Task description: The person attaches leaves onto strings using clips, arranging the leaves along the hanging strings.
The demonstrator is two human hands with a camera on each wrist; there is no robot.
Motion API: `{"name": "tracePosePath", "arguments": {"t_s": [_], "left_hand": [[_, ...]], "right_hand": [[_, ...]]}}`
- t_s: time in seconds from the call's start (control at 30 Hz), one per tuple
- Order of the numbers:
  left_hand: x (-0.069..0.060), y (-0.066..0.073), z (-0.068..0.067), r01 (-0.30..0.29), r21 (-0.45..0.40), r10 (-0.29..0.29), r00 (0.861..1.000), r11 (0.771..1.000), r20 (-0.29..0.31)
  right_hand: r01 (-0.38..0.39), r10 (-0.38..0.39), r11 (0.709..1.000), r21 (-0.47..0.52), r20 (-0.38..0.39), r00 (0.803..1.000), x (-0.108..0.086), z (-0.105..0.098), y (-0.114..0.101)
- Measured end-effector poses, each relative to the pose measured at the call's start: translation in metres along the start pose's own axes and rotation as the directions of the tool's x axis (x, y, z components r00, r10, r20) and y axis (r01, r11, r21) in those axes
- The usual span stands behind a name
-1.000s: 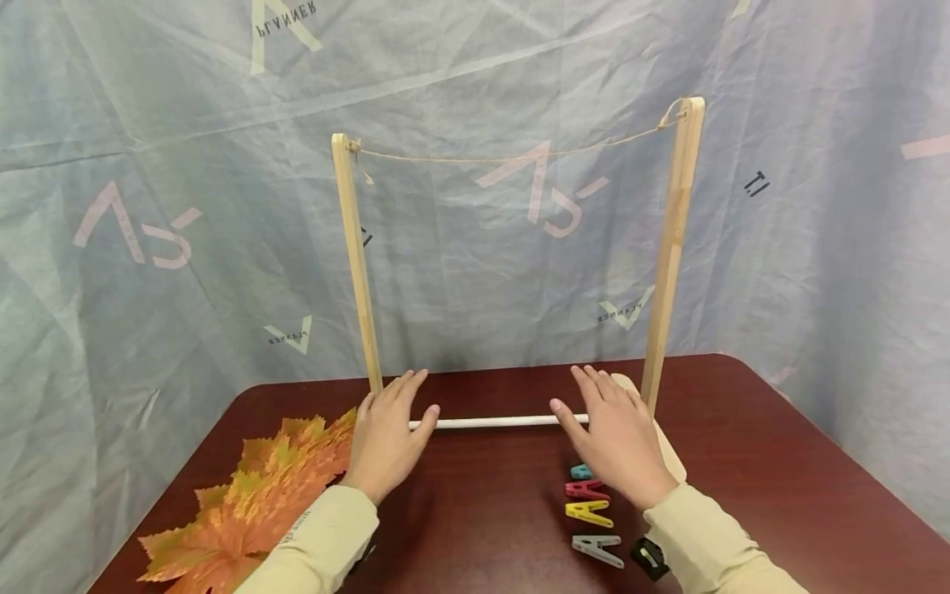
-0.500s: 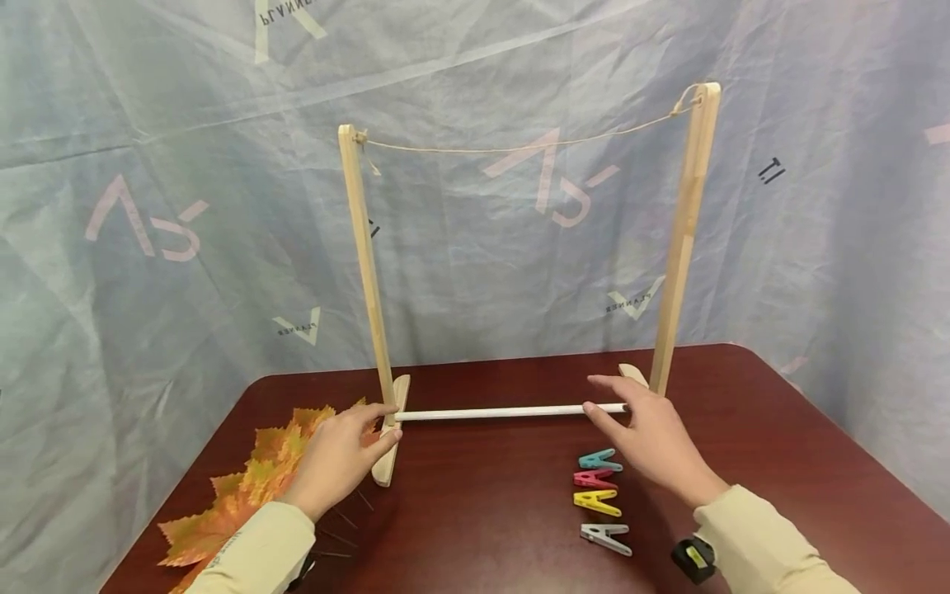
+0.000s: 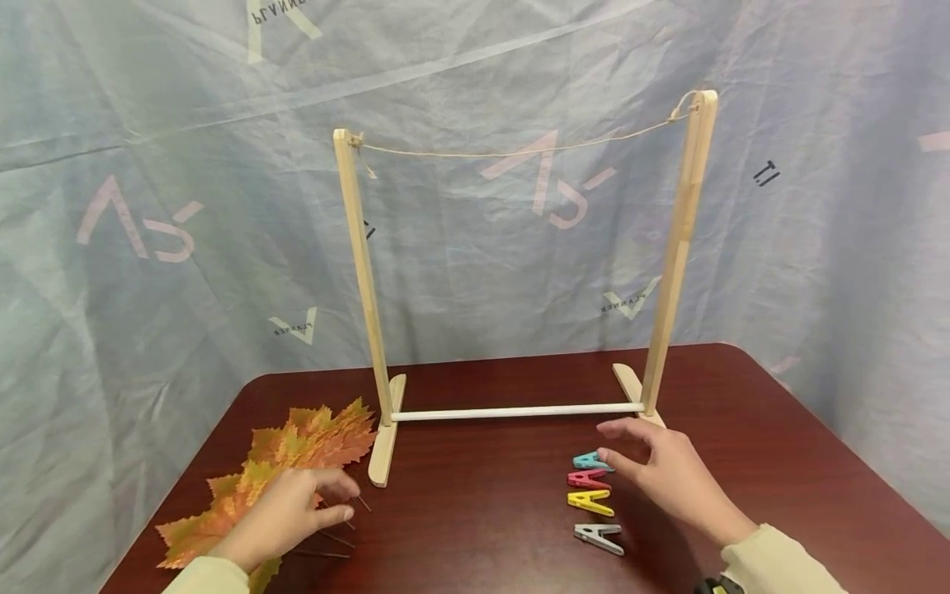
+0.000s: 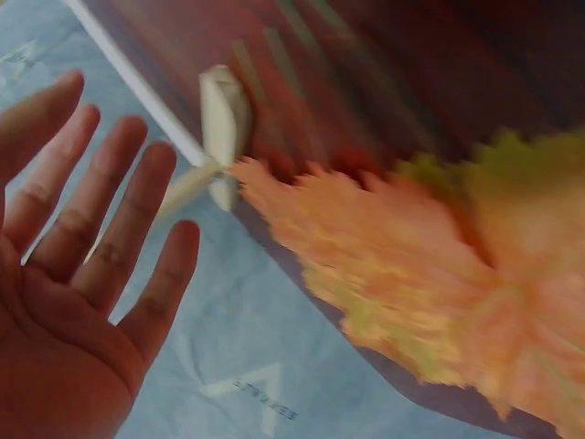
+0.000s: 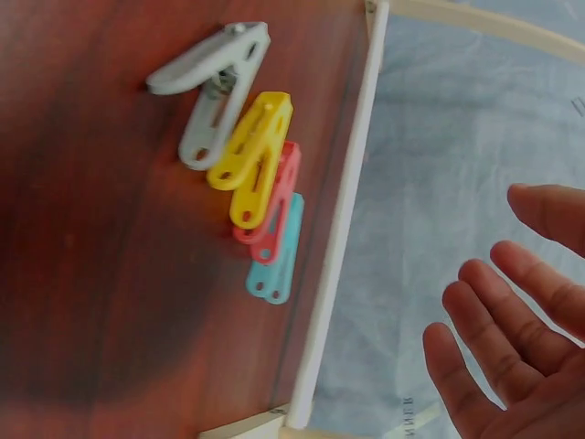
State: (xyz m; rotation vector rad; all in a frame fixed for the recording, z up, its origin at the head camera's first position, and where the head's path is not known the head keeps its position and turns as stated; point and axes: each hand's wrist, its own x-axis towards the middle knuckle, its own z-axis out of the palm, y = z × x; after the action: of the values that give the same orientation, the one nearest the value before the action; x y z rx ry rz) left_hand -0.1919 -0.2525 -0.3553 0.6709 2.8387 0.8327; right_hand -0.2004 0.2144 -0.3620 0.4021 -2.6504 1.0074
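My left hand (image 3: 289, 510), fingers loosely bent and holding nothing, is over the orange and green maple leaves (image 3: 223, 503), near their thin stems. In the left wrist view this hand (image 4: 91, 238) has its fingers spread beside the leaves (image 4: 402, 247). My right hand (image 3: 671, 474) hangs beside the blue clothespin (image 3: 591, 461), thumb and fingers apart with nothing between them. Red (image 3: 590, 478), yellow (image 3: 591, 502) and grey (image 3: 598, 538) clothespins lie in a column toward the front. The right wrist view shows the hand (image 5: 512, 338) relaxed, away from the yellow clothespin (image 5: 251, 160).
A wooden frame stands behind, with a left post (image 3: 361, 272), a right post (image 3: 677, 256), a white bottom rod (image 3: 512, 412) and a sagging string (image 3: 475, 155) across the top. Its left foot (image 3: 383, 454) is close to the leaves. A grey printed cloth (image 3: 519, 272) hangs behind the table.
Both hands have moved back from the frame's bottom rod, the left down over the leaves, the right outward and down beside the clothespins. The frame's feet are now uncovered.
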Motion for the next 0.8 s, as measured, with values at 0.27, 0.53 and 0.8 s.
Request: {"name": "tracePosePath", "arguments": {"t_s": [0.27, 0.53, 0.8], "left_hand": [[-0.015, -0.029, 0.009, -0.001, 0.034, -0.005, 0.983, 0.999, 0.185], [-0.026, -0.044, 0.015, 0.030, 0.042, -0.039, 0.969, 0.999, 0.243], [-0.027, -0.047, 0.020, -0.015, 0.100, -0.005, 0.979, 0.995, 0.203]], "right_hand": [[-0.020, -0.006, 0.988, 0.153, 0.165, 0.986, -0.017, 0.009, 0.009], [-0.065, 0.002, 0.981, 0.185, 0.323, 0.946, -0.029, 0.021, 0.023], [-0.051, -0.004, 0.990, 0.130, 0.389, 0.921, -0.036, 0.027, 0.031]]}}
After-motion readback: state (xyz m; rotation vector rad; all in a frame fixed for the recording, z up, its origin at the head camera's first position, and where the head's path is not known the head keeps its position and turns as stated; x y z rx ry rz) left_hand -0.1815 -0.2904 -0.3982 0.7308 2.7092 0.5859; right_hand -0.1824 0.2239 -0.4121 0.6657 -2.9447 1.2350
